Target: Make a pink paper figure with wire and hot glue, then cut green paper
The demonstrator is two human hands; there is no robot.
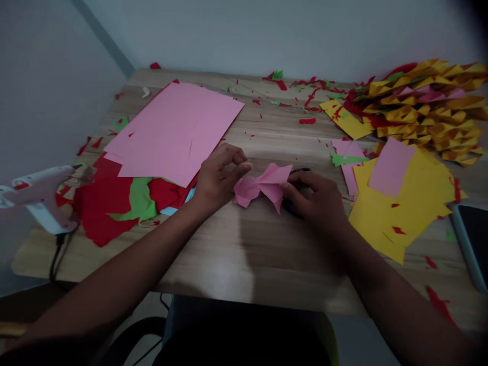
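Note:
Between my hands is a pink folded paper piece (270,184), with a rounded, cupped part on the left and pointed flaps on the right. My right hand (314,195) pinches the tip of a right flap between thumb and fingers. Just left of the paper, my left hand (221,175) is closed, thumb tip and forefinger drawn together; whatever they may hold is too small to make out. A black loop-shaped object (293,206), perhaps scissor handles, lies partly hidden under my right hand.
Pink sheets (179,127) lie at the left over red paper (107,203) and a green scrap (141,201). A white glue gun (46,195) stands far left. Yellow sheets (404,203), a folded yellow paper construction (427,109) and a phone-like device (473,244) are right. Scraps litter the table.

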